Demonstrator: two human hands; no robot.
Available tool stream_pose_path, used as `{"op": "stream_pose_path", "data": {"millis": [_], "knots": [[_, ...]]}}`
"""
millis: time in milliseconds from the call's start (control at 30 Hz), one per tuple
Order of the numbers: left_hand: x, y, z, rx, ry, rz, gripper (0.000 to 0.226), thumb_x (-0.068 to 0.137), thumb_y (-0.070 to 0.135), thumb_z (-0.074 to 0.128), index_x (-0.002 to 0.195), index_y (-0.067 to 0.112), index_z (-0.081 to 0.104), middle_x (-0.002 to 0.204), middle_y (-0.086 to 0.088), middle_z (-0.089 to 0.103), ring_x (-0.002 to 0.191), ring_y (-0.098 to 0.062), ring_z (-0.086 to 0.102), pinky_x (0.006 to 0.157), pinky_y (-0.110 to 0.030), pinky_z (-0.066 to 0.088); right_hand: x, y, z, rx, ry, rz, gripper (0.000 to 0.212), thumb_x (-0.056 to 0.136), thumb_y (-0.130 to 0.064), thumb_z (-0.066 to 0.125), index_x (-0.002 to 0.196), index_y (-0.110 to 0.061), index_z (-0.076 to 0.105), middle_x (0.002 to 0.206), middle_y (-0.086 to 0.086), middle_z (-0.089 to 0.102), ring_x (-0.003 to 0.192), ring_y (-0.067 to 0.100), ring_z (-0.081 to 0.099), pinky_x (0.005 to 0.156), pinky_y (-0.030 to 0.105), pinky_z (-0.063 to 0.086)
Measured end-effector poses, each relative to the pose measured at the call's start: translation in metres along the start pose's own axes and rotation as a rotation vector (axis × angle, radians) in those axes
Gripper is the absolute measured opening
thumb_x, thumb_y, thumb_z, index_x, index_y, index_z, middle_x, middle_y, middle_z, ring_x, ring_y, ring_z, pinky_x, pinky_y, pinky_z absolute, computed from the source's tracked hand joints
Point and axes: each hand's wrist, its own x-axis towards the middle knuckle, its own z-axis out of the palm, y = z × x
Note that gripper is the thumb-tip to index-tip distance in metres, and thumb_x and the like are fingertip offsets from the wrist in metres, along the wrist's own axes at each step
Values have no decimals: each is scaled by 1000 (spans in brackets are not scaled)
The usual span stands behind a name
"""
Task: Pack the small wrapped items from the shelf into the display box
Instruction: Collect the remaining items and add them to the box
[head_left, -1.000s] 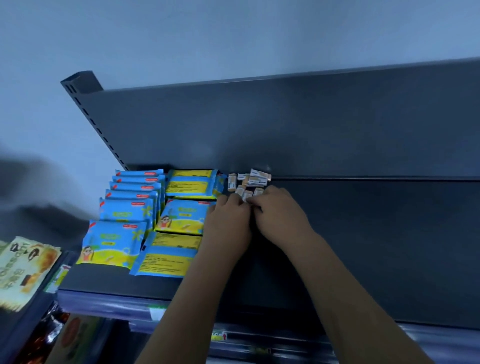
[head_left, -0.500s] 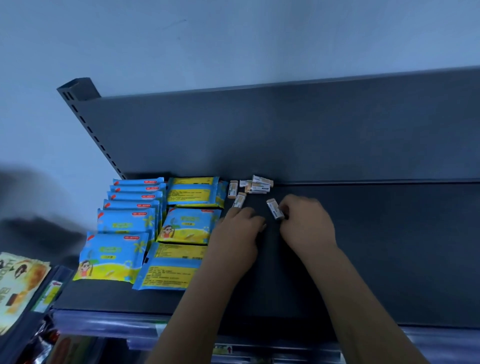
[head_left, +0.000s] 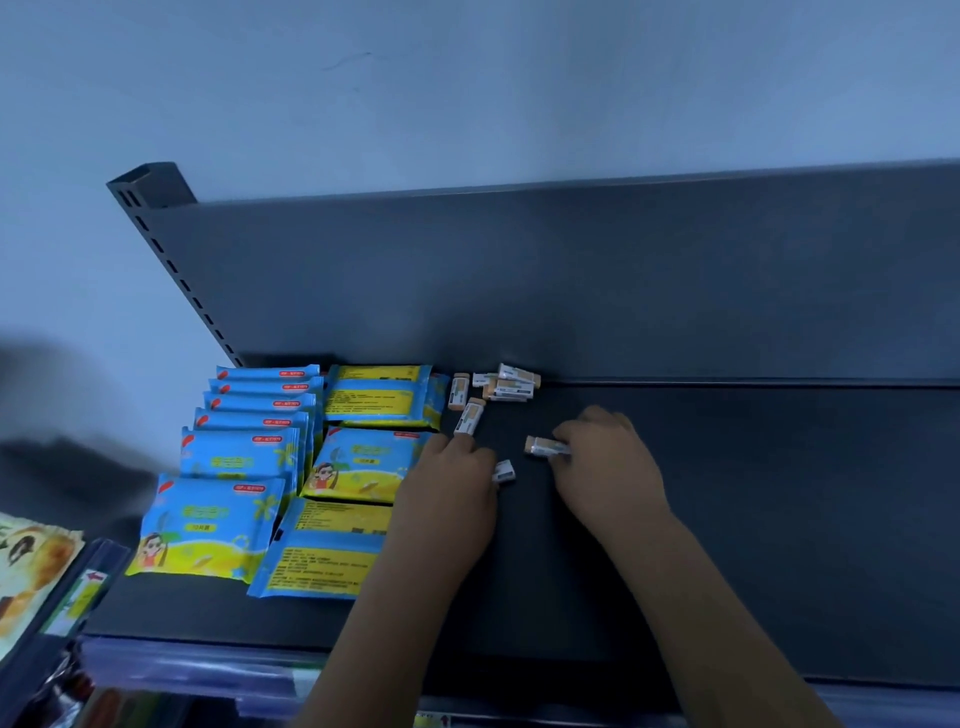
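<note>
Wide open on the right; the shelf (head_left: 779, 493) runs bare from the right grip (head_left: 608, 467) out to the right edge; far side shut off all along by the upright back panel (head_left: 571, 286); left side crowded, blue wipe packs (head_left: 239, 457) filling it far to near; a heap of wrapped items (head_left: 506, 384) sits against the panel just right of the packs, one loose item (head_left: 469, 415) just near of it; left grip (head_left: 452, 488) and right grip close together, the short piece (head_left: 504, 472) and long piece (head_left: 545, 447) they pinch poking into the narrow gap between; bare shelf again near of that gap.
</note>
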Motion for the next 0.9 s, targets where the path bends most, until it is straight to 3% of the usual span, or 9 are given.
{"op": "stream_pose_path", "data": {"millis": [200,367,567,900], "knots": [[2,-7,4,-86,30,20,15,97,24,53,104,17,64,112,0,54,108,-20,44,86,-35,46,-5,12,0,56,-21,-113,13,92,-18,59,99,-16,70,105,-2,54,97,18,48,80,34,49],[0,-12,3,-136,128,95,14,90,20,60,101,17,69,101,3,55,99,-19,48,75,-27,39,-10,18,-4,154,27,-184,17,90,-17,66,105,-20,71,104,-3,56,94,16,53,80,33,49],[-1,-14,-1,-225,198,154,28,85,15,68,113,16,72,101,4,59,96,-17,54,77,-33,50,-19,28,-16,299,152,-195,29,83,-13,76,111,-18,73,98,-11,60,85,5,58,79,24,51],[-5,4,-4,-258,251,138,33,85,13,69,117,17,72,103,3,68,95,-20,60,80,-36,53,-34,50,-43,312,232,-270,26,82,-9,76,107,-17,74,98,-13,61,87,8,61,78,29,53]]}}
